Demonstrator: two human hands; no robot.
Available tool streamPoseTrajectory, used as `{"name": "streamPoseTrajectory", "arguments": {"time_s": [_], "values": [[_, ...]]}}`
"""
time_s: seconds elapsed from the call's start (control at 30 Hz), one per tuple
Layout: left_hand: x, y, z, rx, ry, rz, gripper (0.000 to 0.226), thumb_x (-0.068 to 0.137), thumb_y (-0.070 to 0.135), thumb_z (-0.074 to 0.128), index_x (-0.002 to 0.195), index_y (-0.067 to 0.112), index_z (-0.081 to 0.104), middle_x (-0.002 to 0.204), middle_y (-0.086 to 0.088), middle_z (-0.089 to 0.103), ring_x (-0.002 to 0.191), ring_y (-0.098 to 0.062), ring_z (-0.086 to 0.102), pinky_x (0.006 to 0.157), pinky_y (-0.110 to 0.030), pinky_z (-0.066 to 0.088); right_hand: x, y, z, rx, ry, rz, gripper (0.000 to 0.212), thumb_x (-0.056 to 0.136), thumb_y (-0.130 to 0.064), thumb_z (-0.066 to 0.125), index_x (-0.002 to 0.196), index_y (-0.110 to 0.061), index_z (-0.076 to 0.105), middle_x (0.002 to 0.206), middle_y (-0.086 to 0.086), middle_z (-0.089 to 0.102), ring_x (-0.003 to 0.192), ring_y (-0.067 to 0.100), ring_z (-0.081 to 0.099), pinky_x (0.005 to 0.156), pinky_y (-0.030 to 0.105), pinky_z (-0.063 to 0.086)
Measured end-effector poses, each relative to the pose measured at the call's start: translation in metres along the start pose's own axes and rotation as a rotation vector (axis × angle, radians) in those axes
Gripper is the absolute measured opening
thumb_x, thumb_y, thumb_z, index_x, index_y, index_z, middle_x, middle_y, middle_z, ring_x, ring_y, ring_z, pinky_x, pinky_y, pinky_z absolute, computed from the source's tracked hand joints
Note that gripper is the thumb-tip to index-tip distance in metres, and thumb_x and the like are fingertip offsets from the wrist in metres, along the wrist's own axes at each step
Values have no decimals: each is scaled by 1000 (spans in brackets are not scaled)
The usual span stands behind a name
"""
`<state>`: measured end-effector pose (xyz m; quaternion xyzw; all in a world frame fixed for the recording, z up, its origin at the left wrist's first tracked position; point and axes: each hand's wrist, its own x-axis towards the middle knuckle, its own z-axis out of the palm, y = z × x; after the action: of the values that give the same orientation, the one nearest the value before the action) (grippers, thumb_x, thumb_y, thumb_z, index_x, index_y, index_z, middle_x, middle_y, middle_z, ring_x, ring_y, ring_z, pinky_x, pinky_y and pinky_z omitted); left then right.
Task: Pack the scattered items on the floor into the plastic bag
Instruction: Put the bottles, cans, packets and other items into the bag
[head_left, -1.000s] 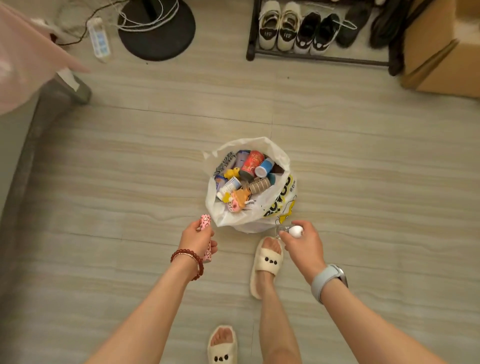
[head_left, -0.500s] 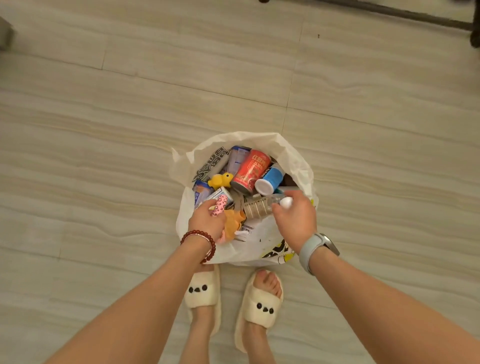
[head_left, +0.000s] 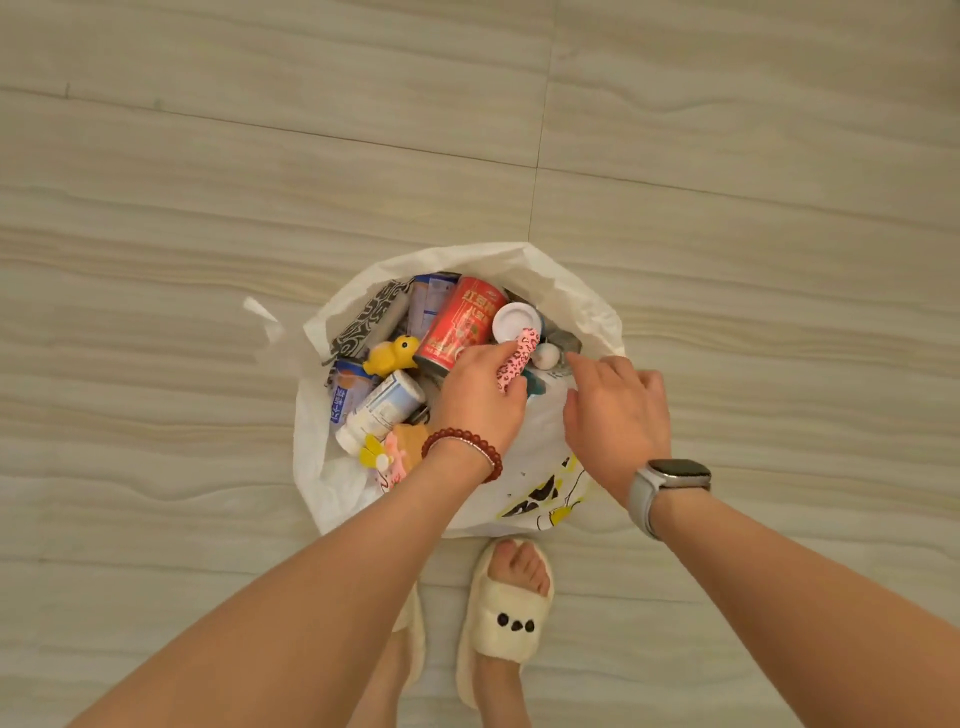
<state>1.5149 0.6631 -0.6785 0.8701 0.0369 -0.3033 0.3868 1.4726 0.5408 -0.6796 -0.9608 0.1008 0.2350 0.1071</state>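
Observation:
A white plastic bag (head_left: 582, 306) stands open on the floor, holding a red can (head_left: 460, 322), a yellow duck toy (head_left: 392, 356), a white bottle (head_left: 379, 410), a white-lidded jar (head_left: 514, 321) and several cartons. My left hand (head_left: 475, 397) is inside the bag mouth, shut on a pink leopard-print tube (head_left: 515, 357) that points up toward the jar. My right hand (head_left: 615, 415) hovers over the bag's right side with its fingers spread. A small white round item (head_left: 547, 356) lies in the bag just off its index fingertip.
Beige striped floor tiles (head_left: 208, 208) surround the bag on all sides. My feet in cream slippers (head_left: 511, 623) stand right against the bag's near edge.
The view dropped closer over the bag. Both hands went from the floor into the bag mouth. The right hand let go of the small white item; the left still grips the pink tube.

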Motion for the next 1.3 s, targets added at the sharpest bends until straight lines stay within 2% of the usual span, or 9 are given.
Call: {"name": "streamPoseTrajectory", "arguments": {"time_s": [0.17,0.43,0.53,0.67,0.77,0.87,0.93,1.07,1.3], "values": [[8,7,-4,85,-110,139,42,86,4,53,127,9,51,129,-13,51,121,-25,44,94,-19,27,-7,31,-15,-328,-65,-243,20,52,-14,80,65,-16,66,60,-1,62,71,24,62,60,31,46],[-3,-12,-8,248,-246,136,54,83,14,55,135,16,40,140,-7,42,132,-24,31,108,-32,26,-32,38,-28,-172,31,-358,16,65,-7,73,71,-15,61,69,0,62,75,27,62,72,32,31],[-31,-28,-13,402,-575,46,69,82,30,55,142,28,21,152,0,24,142,-20,11,115,-39,18,-45,29,-29,-143,39,-431,6,70,-16,66,76,-16,64,72,-1,61,76,25,61,71,30,28],[-72,-40,-12,327,-870,-138,70,74,53,53,137,33,30,135,-2,48,123,-23,44,103,-35,35,-58,21,-32,-147,2,-506,20,59,-15,79,70,-19,63,70,-3,61,73,20,59,69,27,30],[-96,-43,-18,482,-589,63,33,89,44,44,106,17,53,105,-5,61,99,-22,55,83,-31,38,-68,18,-34,-117,64,-516,14,65,-11,69,73,-19,60,72,-2,61,78,20,50,69,26,31],[-113,-60,-34,571,-263,198,34,87,36,38,65,16,54,61,3,57,56,-16,58,50,-23,37,-74,19,-40,-50,153,-390,10,67,-8,57,75,-15,58,73,2,60,77,23,50,66,29,26],[-120,-81,-45,669,-181,312,36,81,36,37,52,21,52,45,6,51,41,-12,53,47,-19,34,-77,19,-43,-57,188,-352,9,67,-7,57,73,-14,58,71,3,59,77,23,50,65,29,25],[-126,-94,-70,811,-125,447,33,80,33,39,55,22,58,49,8,53,46,-12,54,54,-19,34,-88,16,-39,-138,104,-367,30,50,0,80,69,-15,62,70,1,62,72,25,62,69,29,34],[-132,-59,-71,882,40,566,26,76,26,49,52,18,56,59,3,55,57,-18,52,59,-27,25,-96,11,-42,-142,-16,-311,37,44,-4,80,76,-17,68,76,-1,66,79,25,67,76,40,51]]}}
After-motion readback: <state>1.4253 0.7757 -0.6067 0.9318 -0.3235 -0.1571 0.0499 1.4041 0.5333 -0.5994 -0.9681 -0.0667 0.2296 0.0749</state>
